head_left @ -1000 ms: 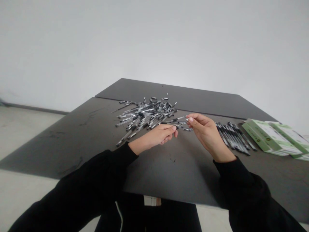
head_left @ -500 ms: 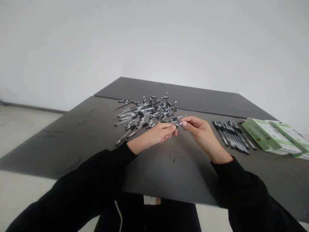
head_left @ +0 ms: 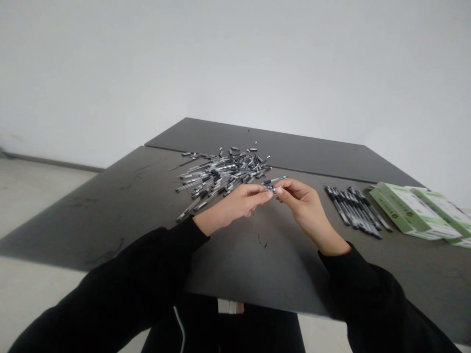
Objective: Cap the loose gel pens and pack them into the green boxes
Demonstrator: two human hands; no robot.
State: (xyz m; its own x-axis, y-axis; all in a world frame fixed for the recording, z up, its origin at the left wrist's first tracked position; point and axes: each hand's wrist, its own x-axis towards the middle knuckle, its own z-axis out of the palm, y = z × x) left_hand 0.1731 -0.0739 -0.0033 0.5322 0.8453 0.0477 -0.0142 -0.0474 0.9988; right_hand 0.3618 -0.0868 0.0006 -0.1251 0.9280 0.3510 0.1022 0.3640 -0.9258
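My left hand (head_left: 250,201) is closed around a slim clear-and-black pen (head_left: 268,188), held out in front of me over the table. Thumb and fingers of my right hand (head_left: 301,203) pinch the same pen at its right end, so the hands almost meet. Much of it is hidden by my fingers, and whether its parts are joined I cannot tell. Just beyond my hands lies a loose heap of pen parts (head_left: 217,174), with clear barrels, black grips and short caps jumbled together.
To the right, a row of pens (head_left: 355,211) lies side by side on the dark table (head_left: 235,264). Beside it are green-and-white flat cartons (head_left: 408,208). Several small caps (head_left: 235,148) are scattered at the far side of the heap. A pale wall stands behind the table.
My hands have drawn closer together, and my left fingers have closed in further. Less of the held pen shows between them. The heap and the row look unchanged.
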